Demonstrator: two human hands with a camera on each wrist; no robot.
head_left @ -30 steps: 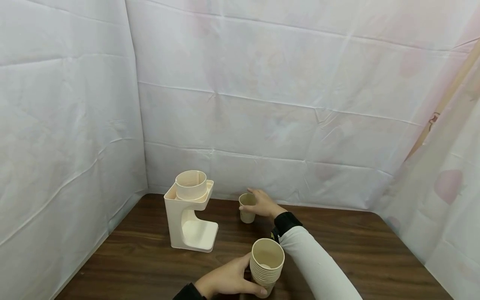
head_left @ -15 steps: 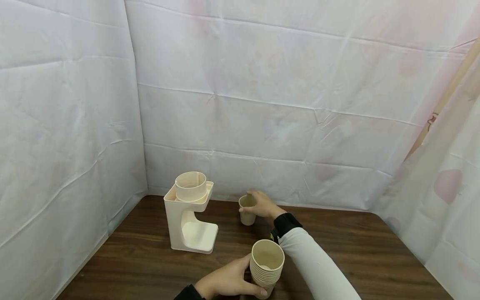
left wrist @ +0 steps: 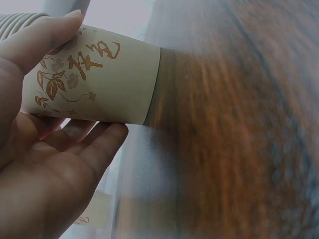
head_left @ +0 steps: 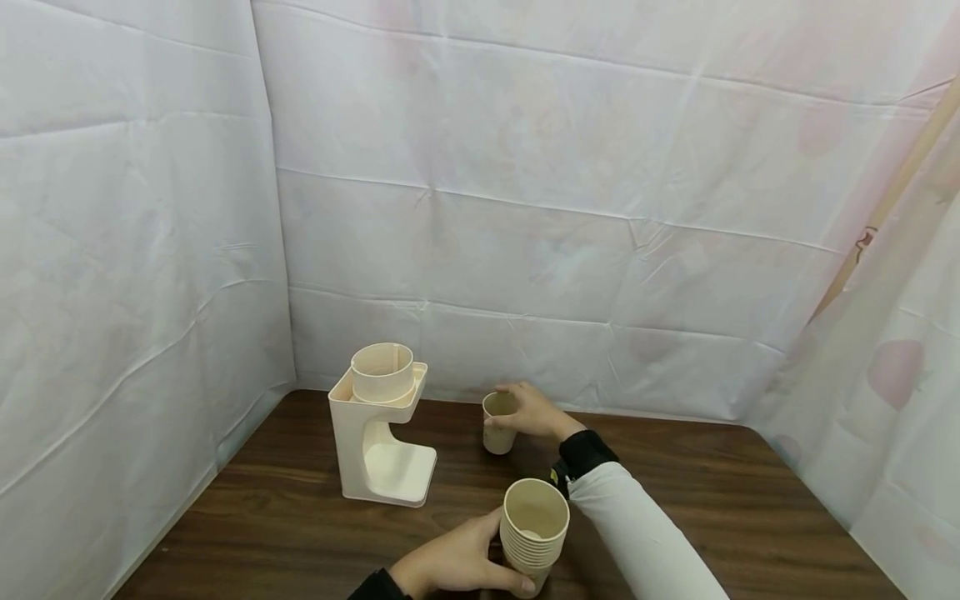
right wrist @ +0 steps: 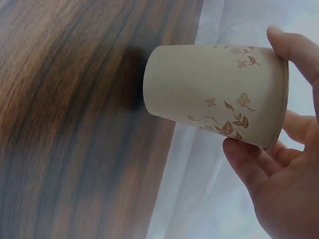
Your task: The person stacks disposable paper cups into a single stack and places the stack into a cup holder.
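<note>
With thumb and fingers, my left hand [head_left: 468, 557] grips a stack of nested paper cups [head_left: 534, 521] near the front of the table. In the left wrist view the lowest cup [left wrist: 112, 74] shows brown leaves and lettering, its base right at the wood. Farther back, my right hand [head_left: 534, 412] holds a single paper cup [head_left: 498, 437] near its rim, mouth upward. The right wrist view shows that cup [right wrist: 214, 89] between thumb and fingers, its base close over the table with a dark shadow beside it.
A cream C-shaped stand [head_left: 352, 450] with a round ring holder [head_left: 382, 385] on top is at the left of the dark wooden table [head_left: 247, 533]. White cloth walls [head_left: 480, 250] enclose the back and both sides.
My right hand has shifted slightly right and toward me with the single cup. My left hand and the cup stack stay in place.
</note>
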